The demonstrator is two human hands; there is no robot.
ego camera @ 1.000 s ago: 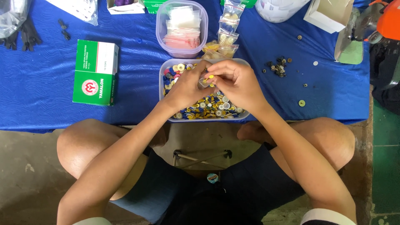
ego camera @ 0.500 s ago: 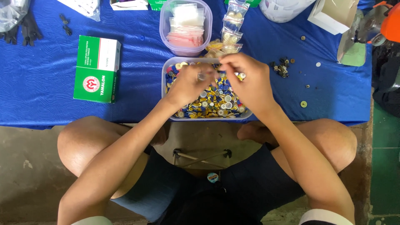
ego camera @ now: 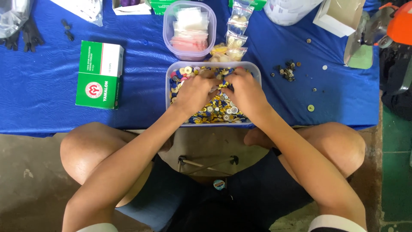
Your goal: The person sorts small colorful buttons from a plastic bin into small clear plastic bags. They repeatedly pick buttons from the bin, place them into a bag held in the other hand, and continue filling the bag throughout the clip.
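Both hands worked in a clear tub (ego camera: 256, 77) of mixed buttons (ego camera: 214, 111) at the near edge of the blue cloth (ego camera: 141, 86). The left hand (ego camera: 194, 92) and right hand (ego camera: 245, 94) lay palm-down with fingers curled into the heap, nearly meeting; whether either pinched a button could not be told. Sorting likely goes best with light fingertips, spreading the heap thin so single buttons separate. Behind the tub stood a smaller tub (ego camera: 168, 30) of packets; a green-and-white box (ego camera: 99, 74) lay to the left, loose buttons (ego camera: 286, 71) to the right.
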